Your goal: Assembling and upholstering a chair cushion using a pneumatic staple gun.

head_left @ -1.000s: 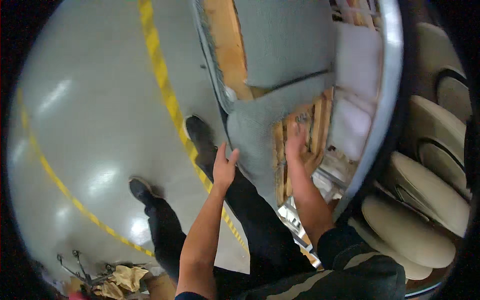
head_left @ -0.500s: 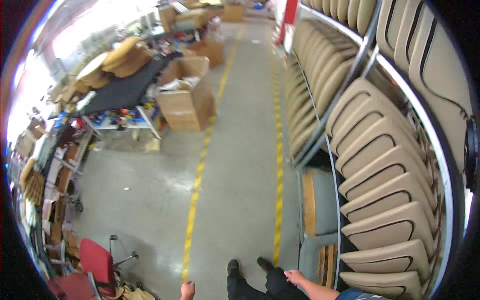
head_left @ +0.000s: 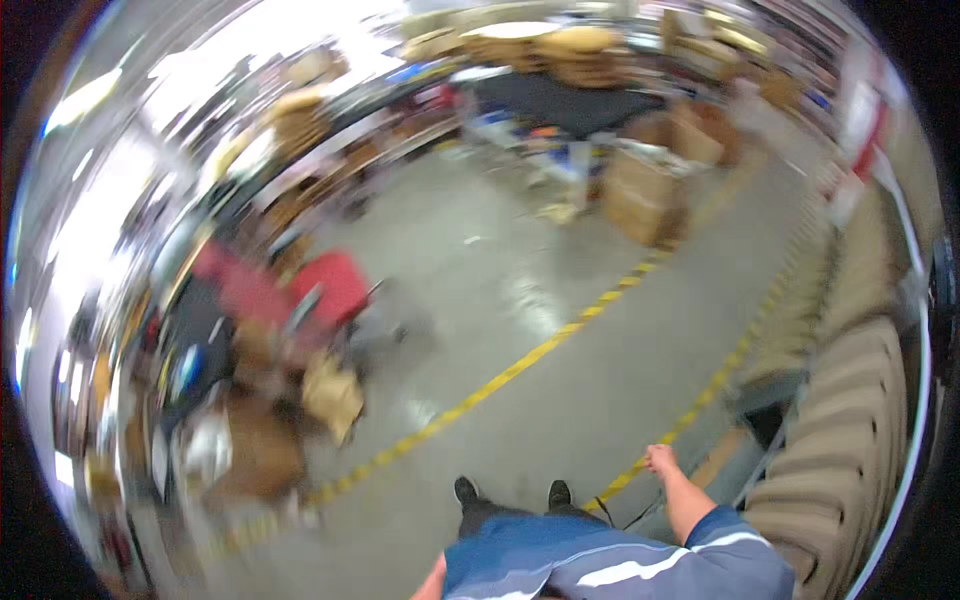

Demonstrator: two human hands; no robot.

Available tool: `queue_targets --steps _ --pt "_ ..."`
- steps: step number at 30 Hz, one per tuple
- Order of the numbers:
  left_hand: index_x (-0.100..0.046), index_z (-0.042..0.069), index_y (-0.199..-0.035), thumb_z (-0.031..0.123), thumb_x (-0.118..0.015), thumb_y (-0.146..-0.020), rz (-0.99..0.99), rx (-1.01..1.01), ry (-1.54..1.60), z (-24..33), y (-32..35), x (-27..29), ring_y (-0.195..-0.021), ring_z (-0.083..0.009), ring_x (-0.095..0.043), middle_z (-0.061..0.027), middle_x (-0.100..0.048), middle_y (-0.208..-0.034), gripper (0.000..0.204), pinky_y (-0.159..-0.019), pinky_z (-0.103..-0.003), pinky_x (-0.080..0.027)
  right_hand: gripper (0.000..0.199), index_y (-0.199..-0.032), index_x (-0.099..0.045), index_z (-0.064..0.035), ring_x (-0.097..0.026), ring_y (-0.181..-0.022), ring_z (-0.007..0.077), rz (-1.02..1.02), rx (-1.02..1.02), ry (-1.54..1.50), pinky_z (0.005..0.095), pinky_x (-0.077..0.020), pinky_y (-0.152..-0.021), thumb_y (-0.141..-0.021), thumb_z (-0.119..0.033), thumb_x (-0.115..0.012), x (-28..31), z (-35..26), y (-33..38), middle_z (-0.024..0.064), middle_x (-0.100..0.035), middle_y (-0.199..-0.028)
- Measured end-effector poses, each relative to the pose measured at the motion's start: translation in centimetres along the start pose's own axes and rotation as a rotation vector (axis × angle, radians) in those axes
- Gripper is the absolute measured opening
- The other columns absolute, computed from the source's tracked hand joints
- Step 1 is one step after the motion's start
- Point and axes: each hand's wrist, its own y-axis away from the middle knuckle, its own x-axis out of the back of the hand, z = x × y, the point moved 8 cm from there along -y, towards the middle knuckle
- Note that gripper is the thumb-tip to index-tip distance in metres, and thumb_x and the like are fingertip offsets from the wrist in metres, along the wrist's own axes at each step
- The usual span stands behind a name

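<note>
My right hand [head_left: 660, 458] hangs out over the yellow-and-black floor line [head_left: 625, 482] with its fingers curled closed. Nothing shows in it. Closest to it is the rack side, where a grey panel with a tan strip [head_left: 722, 455] lies low. Of my left arm [head_left: 432, 580] only a bit of skin shows at the lower edge; the hand itself is out of the picture. Between the arms are my blue shirt [head_left: 560, 560] and, past it, my dark shoes [head_left: 466, 489] on the grey floor.
Beige chair backs [head_left: 835, 450] fill the metal rack [head_left: 915, 400] on the right. To the left stand a red office chair [head_left: 332, 288], brown paper [head_left: 333, 395] and a carton [head_left: 262, 450], all blurred. Farther off, a large cardboard box [head_left: 643, 195] stands beside a black-topped table [head_left: 560, 103].
The view has swung left, so the rack has slid to the right edge and the red chair farther into view. My left hand has dropped out of view; my right arm reaches farther out.
</note>
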Motion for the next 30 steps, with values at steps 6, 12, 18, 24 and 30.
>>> queue_targets --steps 6,12,18,24,30 --pt "-0.068 0.009 -0.119 0.038 -0.063 -0.074 0.171 0.091 0.220 -3.1 0.3 2.7 -0.116 -0.0303 -0.061 -0.0162 -0.064 -0.124 0.053 -0.098 -0.038 -0.048 0.010 -0.094 -0.060 -0.0078 -0.059 -0.054 0.0213 -0.200 -0.010 0.088 0.0336 -0.0433 -0.042 -0.086 -0.012 -0.055 -11.4 -1.5 1.4 0.0079 -0.059 -0.075" --pt "-0.067 0.017 -0.121 0.026 -0.060 -0.079 0.232 0.114 0.328 -3.0 4.3 4.9 -0.117 -0.0270 -0.060 -0.0094 -0.065 -0.125 0.044 -0.101 -0.037 -0.046 0.018 -0.102 -0.060 -0.0020 -0.060 -0.057 0.0197 -0.429 -0.007 0.442 0.0307 -0.0447 -0.043 -0.092 -0.015 -0.054 -23.8 -2.9 9.6 0.0093 -0.061 -0.081" --pt "-0.067 0.006 -0.118 0.023 -0.061 -0.084 0.368 0.258 0.642 -13.0 10.8 11.9 -0.114 -0.0242 -0.062 -0.0130 -0.067 -0.120 0.039 -0.099 -0.037 -0.047 0.022 -0.104 -0.062 0.0012 -0.066 -0.064 0.0226 -0.455 0.116 0.623 0.0332 -0.0498 -0.046 -0.090 -0.015 -0.056 -35.0 -4.5 16.2 0.0135 -0.065 -0.085" --pt "-0.065 0.002 -0.118 0.020 -0.056 -0.089 0.630 0.486 0.955 -27.4 17.1 14.4 -0.095 -0.0227 -0.066 -0.0135 -0.069 -0.111 0.035 -0.083 -0.036 -0.052 0.023 -0.103 -0.063 -0.0001 -0.066 -0.066 0.0228 -0.670 0.187 0.960 0.0336 -0.0522 -0.050 -0.090 -0.018 -0.057 -48.0 -7.8 22.0 0.0122 -0.067 -0.088" --pt "-0.066 0.003 -0.118 0.021 -0.058 -0.088 0.853 0.621 1.529 -29.6 21.8 6.8 -0.081 -0.0168 -0.064 -0.0078 -0.070 -0.097 0.036 -0.070 -0.033 -0.050 0.016 -0.096 -0.061 -0.0038 -0.065 -0.060 0.0218 -0.611 0.138 1.188 0.0294 -0.0479 -0.046 -0.089 -0.018 -0.059 -58.9 -10.8 24.1 0.0105 -0.065 -0.082"
